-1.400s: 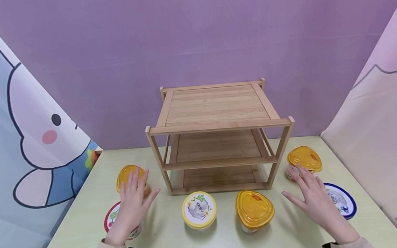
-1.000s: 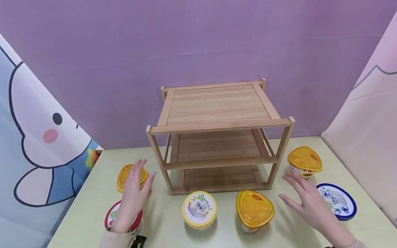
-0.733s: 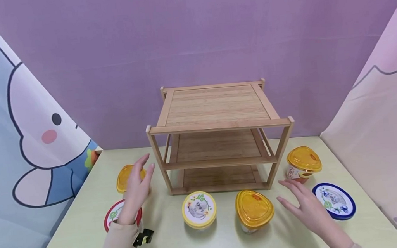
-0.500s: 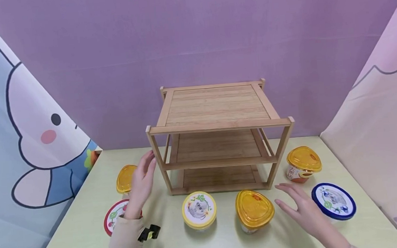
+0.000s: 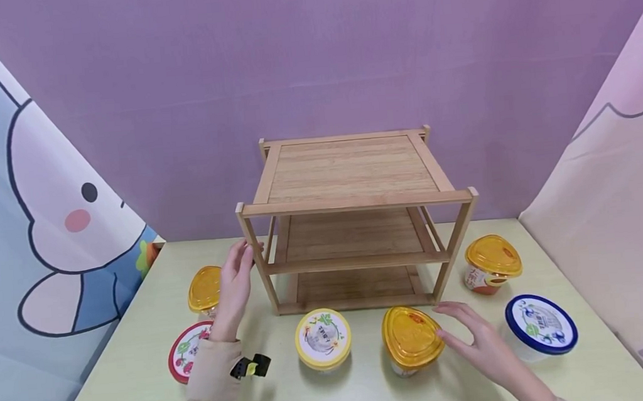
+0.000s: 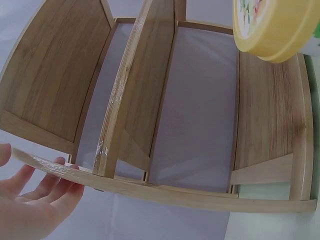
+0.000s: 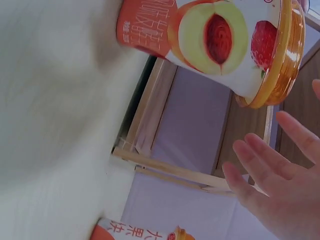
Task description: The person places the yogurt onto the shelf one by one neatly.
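My left hand (image 5: 235, 287) is at the left front post of a wooden three-level shelf rack (image 5: 356, 203). Its fingers curl behind the post and their tips show past it in the left wrist view, with the thumb (image 6: 4, 154) at the near side. My right hand (image 5: 477, 339) has its fingers spread beside a yogurt cup with an orange lid (image 5: 413, 338), the thumb tip close to the lid's right edge. A peach and a strawberry are printed on that cup (image 7: 215, 40) in the right wrist view. A round yellow-rimmed tub (image 5: 323, 340) stands left of it.
On the left are another orange-lidded cup (image 5: 205, 289) and a red-rimmed tub (image 5: 188, 352), partly hidden by my left arm. On the right stand an orange-lidded cup (image 5: 493, 259) and a blue-rimmed tub (image 5: 541, 325). A purple cloth (image 5: 338, 54) hangs behind the rack.
My left hand has moved right from over the left cup and tub to the rack's post, its fingers now round it. My right hand has moved left from the right-side cup to the middle one.
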`<state>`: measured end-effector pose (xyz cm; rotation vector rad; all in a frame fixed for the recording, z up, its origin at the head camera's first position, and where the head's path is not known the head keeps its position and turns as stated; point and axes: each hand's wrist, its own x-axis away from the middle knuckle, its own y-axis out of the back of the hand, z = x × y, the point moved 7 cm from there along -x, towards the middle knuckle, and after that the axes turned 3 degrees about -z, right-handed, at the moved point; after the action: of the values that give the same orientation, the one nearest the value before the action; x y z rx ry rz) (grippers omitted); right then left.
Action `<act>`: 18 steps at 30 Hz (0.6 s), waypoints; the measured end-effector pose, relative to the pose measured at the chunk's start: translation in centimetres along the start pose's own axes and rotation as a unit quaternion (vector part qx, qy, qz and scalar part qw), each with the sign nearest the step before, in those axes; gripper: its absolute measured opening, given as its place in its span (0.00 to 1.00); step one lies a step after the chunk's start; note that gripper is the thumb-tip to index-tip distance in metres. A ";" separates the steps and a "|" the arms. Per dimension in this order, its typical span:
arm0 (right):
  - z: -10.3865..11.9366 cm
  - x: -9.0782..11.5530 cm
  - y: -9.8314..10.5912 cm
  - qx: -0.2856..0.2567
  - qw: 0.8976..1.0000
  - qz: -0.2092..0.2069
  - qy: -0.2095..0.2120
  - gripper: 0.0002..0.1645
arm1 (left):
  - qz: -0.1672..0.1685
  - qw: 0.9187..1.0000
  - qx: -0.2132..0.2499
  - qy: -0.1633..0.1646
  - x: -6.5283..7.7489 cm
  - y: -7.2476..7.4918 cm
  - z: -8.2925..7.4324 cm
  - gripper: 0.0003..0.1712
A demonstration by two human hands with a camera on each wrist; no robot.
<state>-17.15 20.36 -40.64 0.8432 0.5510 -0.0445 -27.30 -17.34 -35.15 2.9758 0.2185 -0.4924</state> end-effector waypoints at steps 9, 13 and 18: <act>0.2 0.3 -1.5 -0.059 0.996 0.070 0.005 0.25 | -0.023 0.999 0.013 0.018 -0.5 0.1 0.8 0.21; 0.3 0.4 -2.1 -0.071 0.994 0.087 0.008 0.30 | -0.030 0.999 0.014 0.016 -0.6 0.1 0.9 0.20; 0.2 0.5 -2.6 -0.057 0.994 0.092 -0.004 0.33 | -0.031 0.999 0.014 0.010 -0.8 0.0 1.0 0.20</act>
<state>-17.25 18.58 -42.57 0.7799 0.4613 0.1514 -28.31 -17.60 -35.83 3.0102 0.3090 -0.4762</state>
